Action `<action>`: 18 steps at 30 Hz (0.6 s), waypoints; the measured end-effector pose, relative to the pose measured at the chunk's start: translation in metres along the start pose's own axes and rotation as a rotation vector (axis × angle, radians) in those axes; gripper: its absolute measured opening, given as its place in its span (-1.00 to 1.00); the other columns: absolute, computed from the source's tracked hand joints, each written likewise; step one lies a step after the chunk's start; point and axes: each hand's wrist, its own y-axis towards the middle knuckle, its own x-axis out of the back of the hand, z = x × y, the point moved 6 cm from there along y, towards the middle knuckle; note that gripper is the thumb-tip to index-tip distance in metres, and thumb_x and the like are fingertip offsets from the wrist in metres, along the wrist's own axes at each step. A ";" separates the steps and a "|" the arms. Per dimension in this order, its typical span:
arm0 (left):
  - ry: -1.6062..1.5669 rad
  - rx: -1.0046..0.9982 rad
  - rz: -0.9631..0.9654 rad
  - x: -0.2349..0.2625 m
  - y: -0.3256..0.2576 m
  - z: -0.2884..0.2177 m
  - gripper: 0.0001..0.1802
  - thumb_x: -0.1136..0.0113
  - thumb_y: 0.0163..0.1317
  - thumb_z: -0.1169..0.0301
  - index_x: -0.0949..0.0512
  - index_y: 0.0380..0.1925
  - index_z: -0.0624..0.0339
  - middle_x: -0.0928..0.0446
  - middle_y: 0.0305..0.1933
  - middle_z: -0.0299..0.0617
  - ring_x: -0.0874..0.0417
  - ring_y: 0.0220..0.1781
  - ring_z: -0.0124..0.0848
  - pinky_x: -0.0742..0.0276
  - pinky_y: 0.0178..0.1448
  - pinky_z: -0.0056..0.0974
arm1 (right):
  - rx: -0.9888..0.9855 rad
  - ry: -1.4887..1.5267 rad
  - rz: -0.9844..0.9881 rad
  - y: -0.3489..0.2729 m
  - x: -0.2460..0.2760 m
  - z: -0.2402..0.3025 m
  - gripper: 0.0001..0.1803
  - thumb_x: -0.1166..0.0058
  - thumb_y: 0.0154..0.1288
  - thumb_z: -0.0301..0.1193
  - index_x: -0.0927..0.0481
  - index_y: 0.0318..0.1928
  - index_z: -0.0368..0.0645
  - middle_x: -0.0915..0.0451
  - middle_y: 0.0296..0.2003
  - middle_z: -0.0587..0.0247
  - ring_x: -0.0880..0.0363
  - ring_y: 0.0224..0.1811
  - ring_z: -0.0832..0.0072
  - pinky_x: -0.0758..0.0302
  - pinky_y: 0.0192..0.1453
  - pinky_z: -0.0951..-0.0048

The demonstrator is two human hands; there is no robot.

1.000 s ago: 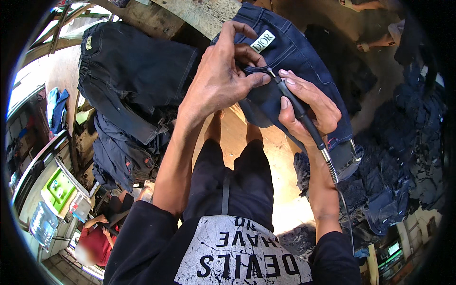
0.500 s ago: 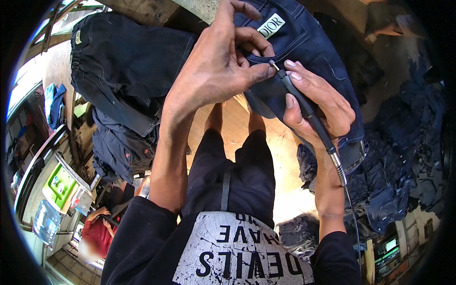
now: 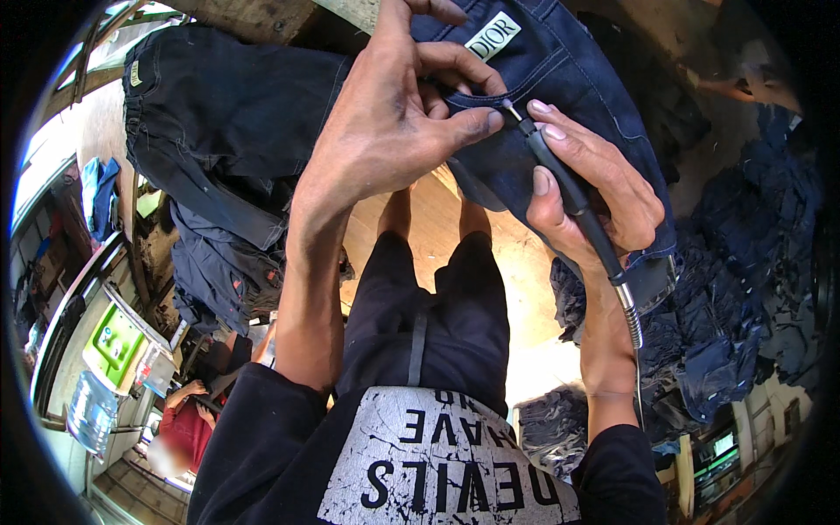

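Dark blue denim trousers (image 3: 595, 79) with pale stitching and a white label lie under my hands at the top. My left hand (image 3: 394, 118) grips them at a curved pocket edge, thumb and index finger on either side of the seam. In my right hand (image 3: 604, 179) is a slim black rotary handpiece (image 3: 564, 179), held like a pen. Its thin metal shaft ends in a small pinkish tip, which is at the pocket seam beside my left fingertips; whether it touches the cloth, I cannot tell. A coiled metal sleeve and thin cable trail from the handpiece's lower end.
Folded black trousers (image 3: 236, 114) lie on the left, above a heap of dark garments (image 3: 223, 262). More dark clothing (image 3: 717, 297) is piled on the right. At the lower left are a green tray (image 3: 115, 339), a clear water bottle (image 3: 90, 411) and a seated person in red (image 3: 185, 433).
My left hand has shifted slightly left with the trousers. My right hand and the handpiece have moved a little right and down, and the tip is now farther from my left thumb.
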 end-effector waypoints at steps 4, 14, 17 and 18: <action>-0.063 0.045 0.012 0.001 0.005 0.007 -0.17 -0.49 0.27 0.71 -0.11 0.34 0.15 -0.73 -0.12 -0.07 -0.70 -0.15 -0.50 -0.54 -0.12 -0.42 | -0.005 0.012 -0.001 -0.001 0.001 -0.002 -0.64 -0.46 0.11 -0.50 -0.81 -0.03 -0.29 -0.86 -0.12 -0.11 -0.90 0.02 0.08 -0.83 0.14 0.18; -0.161 0.046 -0.026 -0.005 0.003 0.004 -0.15 -0.44 0.27 0.78 -0.06 0.34 0.17 -0.74 -0.05 0.07 -0.73 0.00 -0.42 -0.65 0.04 -0.33 | -0.018 0.000 -0.022 0.000 0.005 -0.001 -0.66 -0.44 0.10 -0.53 -0.81 -0.06 -0.31 -0.86 -0.15 -0.12 -0.91 -0.01 0.09 -0.83 0.12 0.21; -0.212 0.039 -0.015 -0.006 0.001 0.002 -0.15 -0.43 0.28 0.78 -0.04 0.34 0.16 -0.74 -0.03 0.10 -0.73 0.00 -0.43 -0.66 0.02 -0.34 | -0.018 -0.015 -0.023 0.001 0.005 -0.001 -0.67 -0.43 0.09 -0.54 -0.81 -0.07 -0.32 -0.86 -0.17 -0.12 -0.91 -0.03 0.10 -0.83 0.11 0.22; -0.234 0.023 -0.001 -0.006 0.001 0.000 -0.15 -0.43 0.28 0.78 -0.04 0.34 0.15 -0.74 -0.02 0.11 -0.74 -0.01 -0.43 -0.67 0.01 -0.35 | -0.020 -0.004 -0.032 0.001 0.006 -0.001 -0.66 -0.43 0.09 -0.54 -0.81 -0.07 -0.32 -0.86 -0.17 -0.13 -0.91 -0.04 0.10 -0.83 0.10 0.22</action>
